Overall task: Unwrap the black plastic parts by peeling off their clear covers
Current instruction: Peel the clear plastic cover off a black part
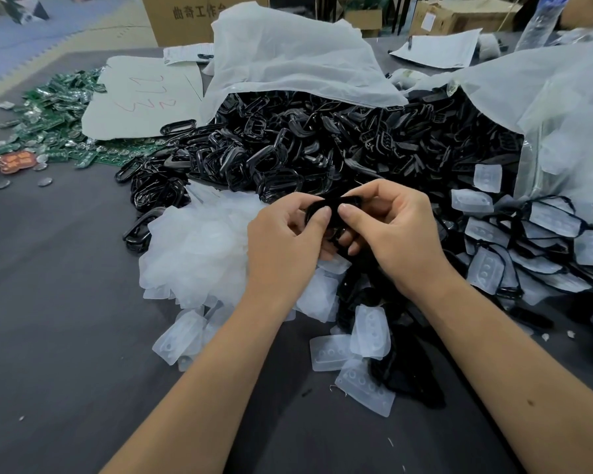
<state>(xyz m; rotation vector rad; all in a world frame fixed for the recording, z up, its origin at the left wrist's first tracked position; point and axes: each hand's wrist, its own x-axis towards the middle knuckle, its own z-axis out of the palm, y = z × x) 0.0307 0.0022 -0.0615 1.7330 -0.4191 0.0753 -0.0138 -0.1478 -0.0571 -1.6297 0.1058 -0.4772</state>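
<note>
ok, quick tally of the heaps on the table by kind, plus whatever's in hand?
Heap of bare black parts: 1
Heap of loose clear covers: 1
Heap of still-covered parts: 1
Heap of green circuit boards: 1
Black part pinched between left hand and right hand: 1
Total: 5 (4 heaps, 1 held part); single pieces are too many to count.

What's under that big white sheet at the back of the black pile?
The white sheet drapes over the far end of the heap of black plastic parts; black frames spill out from its front edge. How far the heap runs beneath it is hidden.
</note>
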